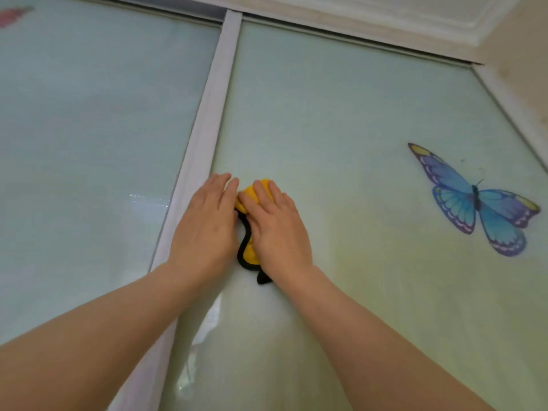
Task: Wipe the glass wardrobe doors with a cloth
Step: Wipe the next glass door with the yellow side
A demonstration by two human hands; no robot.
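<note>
A yellow cloth [248, 250] with a black edge is pressed flat against the right glass wardrobe door [341, 120], close to its left edge. My left hand [207, 223] lies on the cloth's left part with straight fingers, right beside the white door frame strip [207, 126]. My right hand [275, 229] presses on the cloth's right part, fingers straight and pointing up. Most of the cloth is hidden under the two hands. The left glass door [98, 120] lies past the strip.
A blue and purple butterfly sticker [474, 200] sits on the right door, well to the right of my hands. A pink sticker [13, 16] shows at the top left corner. The top track [355, 37] and white ceiling moulding [444, 19] run above the doors.
</note>
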